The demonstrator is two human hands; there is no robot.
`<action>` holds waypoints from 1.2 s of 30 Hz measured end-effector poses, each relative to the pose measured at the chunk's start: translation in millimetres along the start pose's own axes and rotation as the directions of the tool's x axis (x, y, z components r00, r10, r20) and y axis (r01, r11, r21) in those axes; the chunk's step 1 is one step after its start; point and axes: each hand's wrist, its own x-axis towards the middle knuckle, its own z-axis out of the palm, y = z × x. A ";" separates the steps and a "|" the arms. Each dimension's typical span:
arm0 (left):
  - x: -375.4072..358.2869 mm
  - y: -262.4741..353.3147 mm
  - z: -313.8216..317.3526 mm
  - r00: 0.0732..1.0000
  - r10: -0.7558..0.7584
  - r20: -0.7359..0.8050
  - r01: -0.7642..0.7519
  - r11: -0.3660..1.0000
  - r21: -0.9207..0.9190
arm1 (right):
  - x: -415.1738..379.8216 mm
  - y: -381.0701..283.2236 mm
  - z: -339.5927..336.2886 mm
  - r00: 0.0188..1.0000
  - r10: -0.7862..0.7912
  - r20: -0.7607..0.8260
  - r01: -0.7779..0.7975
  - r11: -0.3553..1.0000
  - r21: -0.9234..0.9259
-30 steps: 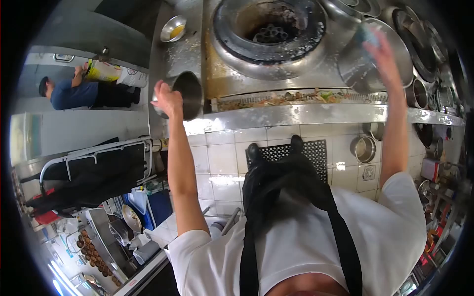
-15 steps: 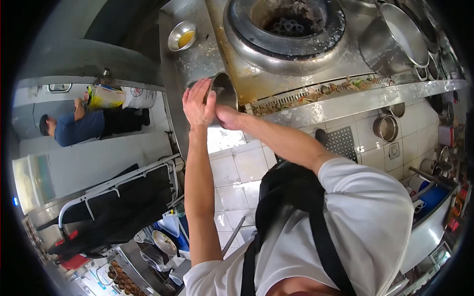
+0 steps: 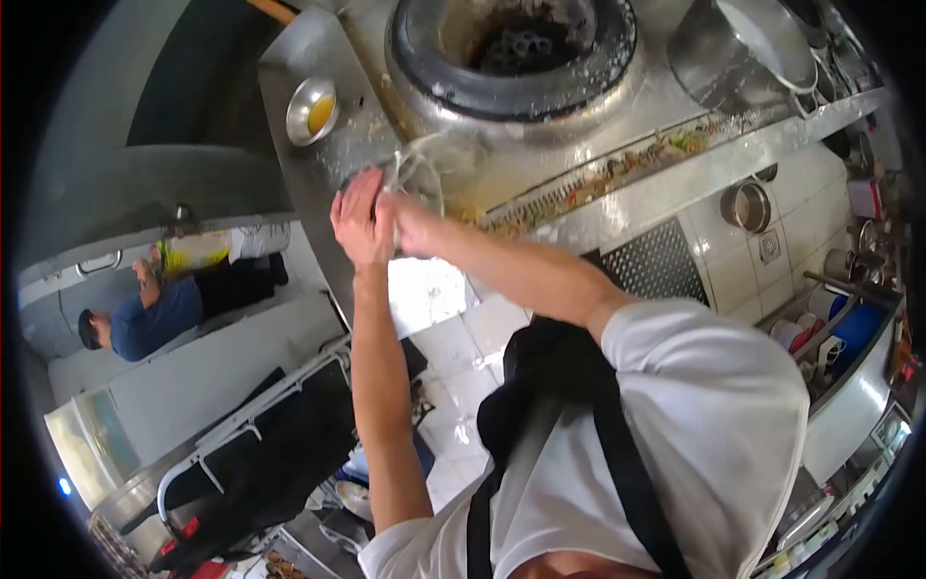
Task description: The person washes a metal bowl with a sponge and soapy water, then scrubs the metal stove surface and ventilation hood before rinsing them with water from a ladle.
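Note:
Both my hands are together at the left end of the steel stove counter. My left hand (image 3: 362,217) has its fingers close together over the side of a metal container, which is mostly hidden behind my hands. Beside it, my right hand (image 3: 413,227) presses in from the right, its fingertips partly covered. Clear water (image 3: 439,159) splashes out beside the hands onto the stove top (image 3: 511,169). A small metal bowl (image 3: 302,108) with yellow liquid stands just beyond them on the counter.
A round wok burner (image 3: 511,96) lies ahead, with food scraps (image 3: 617,179) along the drain grate. A large metal pot (image 3: 719,63) stands at the right. Another person (image 3: 159,314) is at the far left. A pot (image 3: 746,206) is low on the right.
Water now splashes from the container, whose dark mouth showed before. My hands have closed nearer together around it. The view has shifted, so the stove appears farther left.

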 end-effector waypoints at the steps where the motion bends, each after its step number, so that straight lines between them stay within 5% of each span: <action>1: 2.4 2.0 2.8 1.000 0.007 0.025 -0.007 1.000 -0.018 | 2.6 1.1 -6.7 0.991 -0.075 -0.114 0.061 0.990 -0.128; 3: 1.7 6.0 5.2 1.000 0.002 0.024 -0.002 1.000 0.002 | 23.6 -4.7 -11.7 0.983 -0.175 0.049 0.173 0.984 0.046; 4: 7.1 9.5 9.1 1.000 -0.003 -0.005 0.003 1.000 0.007 | 42.2 -22.7 -16.6 0.998 0.064 0.005 -0.062 0.928 0.368; 5: 5.5 11.3 8.8 1.000 -0.011 -0.023 0.011 1.000 0.006 | 48.0 -27.3 -18.4 0.951 0.309 0.033 -0.254 0.712 0.655; 6: 5.4 5.3 9.0 1.000 0.011 0.000 -0.011 1.000 -0.028 | 57.6 3.6 -39.4 0.982 -0.059 0.179 0.059 0.998 0.009; 7: 14.8 -0.6 9.3 1.000 0.022 -0.016 -0.022 0.999 -0.028 | 68.4 35.2 -61.2 0.858 -0.418 0.298 0.513 0.677 -0.528; 8: 10.5 -5.7 5.6 1.000 -0.002 -0.009 0.002 1.000 -0.023 | 75.0 64.6 -83.6 0.669 -0.609 0.426 0.618 0.137 -0.774; 10: -4.6 -4.4 -0.9 0.999 -0.044 0.029 0.044 0.999 -0.005 | 67.1 73.1 -88.6 0.465 -0.628 0.623 0.458 -0.432 -0.777; 12: -2.5 2.9 2.7 0.999 -0.047 0.007 0.047 0.999 0.012 | 98.7 21.8 -86.3 0.878 -0.169 0.448 0.449 -0.032 -0.893; 13: -0.6 3.3 7.5 0.999 -0.050 -0.010 0.050 0.998 0.024 | 98.4 22.8 -72.8 0.940 -0.152 0.306 0.340 0.332 -0.880; 14: 0.2 -0.6 7.8 0.998 -0.056 -0.003 0.056 0.998 0.026 | 86.2 37.0 -55.7 0.953 -0.251 0.173 0.299 0.672 -0.678; 15: 0.9 -4.7 6.2 0.996 -0.088 -0.001 0.088 0.995 0.045 | 71.8 47.1 -46.8 0.945 -0.305 0.117 0.314 0.746 -0.587; 16: 0.6 -2.1 4.7 0.995 -0.099 0.025 0.098 0.994 0.039 | 62.9 62.9 -49.2 0.921 -0.361 0.147 0.371 0.696 -0.615; 18: 1.8 3.5 1.8 0.994 -0.098 0.052 0.096 0.995 0.037 | 72.6 65.4 -84.9 0.762 -0.491 0.422 0.585 0.242 -0.774; 19: -1.2 9.5 3.4 0.995 -0.094 0.044 0.093 0.995 0.030 | 88.7 52.3 -103.8 0.761 -0.396 0.513 0.594 0.107 -0.798; 21: -16.8 9.7 -0.6 0.994 -0.090 0.054 0.089 0.996 0.030 | 104.5 52.2 -96.1 0.819 -0.280 0.501 0.558 0.185 -0.809; 22: -18.6 2.6 0.3 0.995 -0.097 0.011 0.097 0.995 0.023 | 105.8 61.5 -72.4 0.862 -0.384 0.331 0.507 0.623 -0.596; 23: -9.7 -1.0 4.6 0.994 -0.100 -0.051 0.101 0.995 0.005 | 91.9 60.3 -58.7 0.890 -0.415 0.189 0.451 0.738 -0.502; 24: -6.7 -1.6 4.9 0.994 -0.097 -0.058 0.096 0.995 -0.010 | 65.7 68.9 -46.5 0.900 -0.420 0.115 0.407 0.716 -0.567; 25: -10.6 -2.2 2.2 0.994 -0.107 -0.030 0.107 0.994 -0.023 | 46.4 73.3 -47.8 0.914 -0.383 0.134 0.359 0.610 -0.706; 26: -17.3 -2.3 -2.1 0.993 -0.121 0.000 0.121 0.992 -0.034 | 33.2 66.2 -57.6 0.945 -0.246 0.218 0.288 0.303 -0.908; 27: -20.3 -1.0 -5.8 0.992 -0.124 0.027 0.126 0.991 -0.043 | 45.7 48.4 -94.2 0.957 0.039 0.287 0.268 -0.493 -0.827; 28: -24.3 0.7 -10.4 0.998 -0.052 -0.030 0.050 0.997 -0.059 | 37.2 33.8 -94.2 0.962 0.025 0.273 0.249 -0.493 -0.834; 30: -27.4 -5.2 -12.3 0.996 -0.037 -0.080 0.011 0.951 -0.310 | -14.2 -39.3 -101.3 0.783 -0.528 0.329 0.346 -0.070 -0.936; 31: -36.7 -3.7 -19.3 0.990 -0.142 -0.016 0.119 0.881 -0.458 | -50.5 -74.8 -101.5 0.587 -0.718 0.373 0.423 -0.121 -0.898; 32: -48.8 -13.8 -22.3 0.974 -0.226 0.008 0.209 0.884 -0.418 | -81.1 -119.3 -112.5 0.531 -0.777 0.337 0.442 -0.085 -0.893; 33: -59.5 -22.2 -21.1 0.976 -0.217 -0.023 0.186 0.882 -0.433 | -118.0 -174.0 -120.9 0.405 -0.823 0.399 0.420 -0.220 -0.881; 34: -64.7 1.5 -29.8 0.992 -0.100 -0.078 0.093 0.992 -0.081 | -158.2 -230.0 -127.0 0.285 -0.841 0.459 0.394 -0.334 -0.856; 35: -68.1 28.6 -39.4 0.995 0.018 -0.102 0.013 0.955 0.295 | -197.3 -284.9 -130.9 0.176 -0.880 0.441 0.347 -0.364 -0.864; 36: -71.3 34.7 -33.5 0.992 0.020 -0.125 0.017 0.958 0.287 | -223.8 -345.1 -161.2 0.157 -0.900 0.406 0.133 -0.388 -0.912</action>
